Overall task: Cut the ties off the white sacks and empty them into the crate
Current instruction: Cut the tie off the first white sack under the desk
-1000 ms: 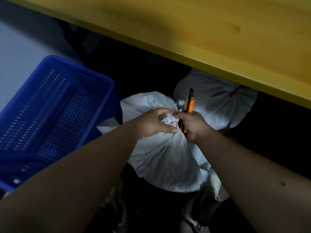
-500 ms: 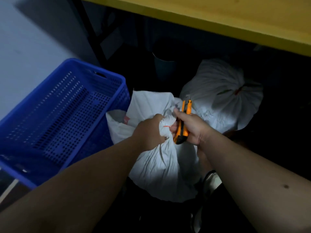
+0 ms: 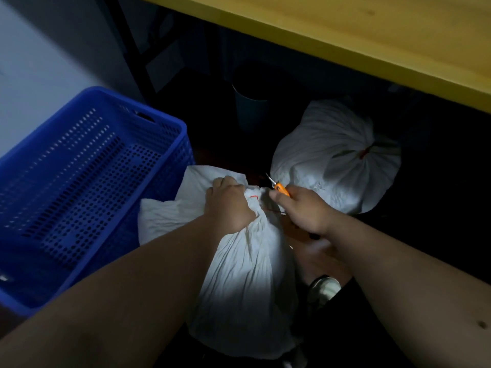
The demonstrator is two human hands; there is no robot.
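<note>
A white sack [image 3: 249, 277] stands between my arms on the dark floor. My left hand [image 3: 228, 205] grips its gathered neck, where a thin red tie [image 3: 253, 197] shows. Just right of the neck, my right hand [image 3: 303, 208] holds an orange utility knife [image 3: 281, 189], its blade tip pointing up and left. A second white sack [image 3: 329, 152], closed with a red tie [image 3: 365, 152], lies behind under the table. The blue perforated crate [image 3: 87, 181] stands to the left, with nothing visible inside.
A yellow wooden tabletop [image 3: 372, 41] overhangs the upper right. A dark bin [image 3: 249, 107] and black table legs [image 3: 132, 57] stand in shadow behind the sacks. A shoe [image 3: 325, 288] shows at the lower right of the near sack.
The view tilted, so the tabletop moved up. My right hand turned the knife, and its blade now points up and left beside the sack's neck. My left hand kept its grip.
</note>
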